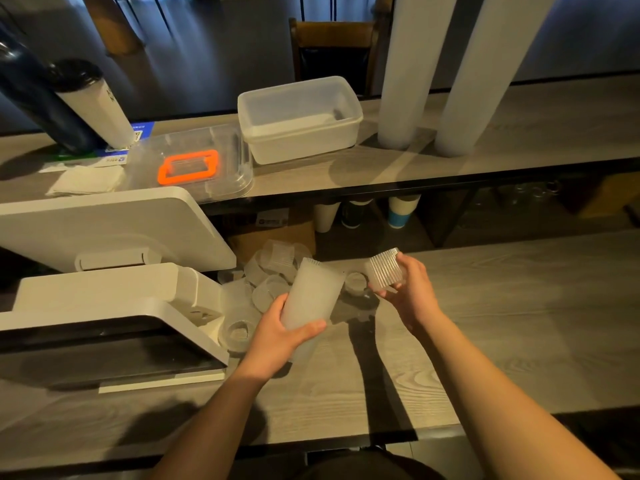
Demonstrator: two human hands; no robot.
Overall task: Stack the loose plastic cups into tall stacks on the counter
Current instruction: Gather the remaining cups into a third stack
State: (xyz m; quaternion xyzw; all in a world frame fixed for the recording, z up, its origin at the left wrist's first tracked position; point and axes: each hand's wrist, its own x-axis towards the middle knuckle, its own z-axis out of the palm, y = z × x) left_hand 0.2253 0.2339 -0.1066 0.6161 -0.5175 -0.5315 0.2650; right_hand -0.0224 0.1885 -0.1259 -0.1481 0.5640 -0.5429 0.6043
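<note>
My left hand [277, 337] grips a short stack of frosted plastic cups [311, 292] near its base, tilted with its open end pointing up and to the right. A single ribbed clear cup [384, 270] is held in the fingers of my right hand [405, 289], just right of the stack's mouth and apart from it. A pile of several loose clear cups [273, 268] lies on the lower counter [485, 323] behind and left of the stack. Two tall white cup stacks [412, 71] [485, 74] stand on the upper counter.
A white point-of-sale terminal [114, 268] fills the left side, close to the loose cups. On the upper shelf sit a white plastic tub [301, 123], a clear lid with an orange handle [190, 164], napkins and a tumbler [90, 102]. Paper cups [401, 209] hang under the shelf.
</note>
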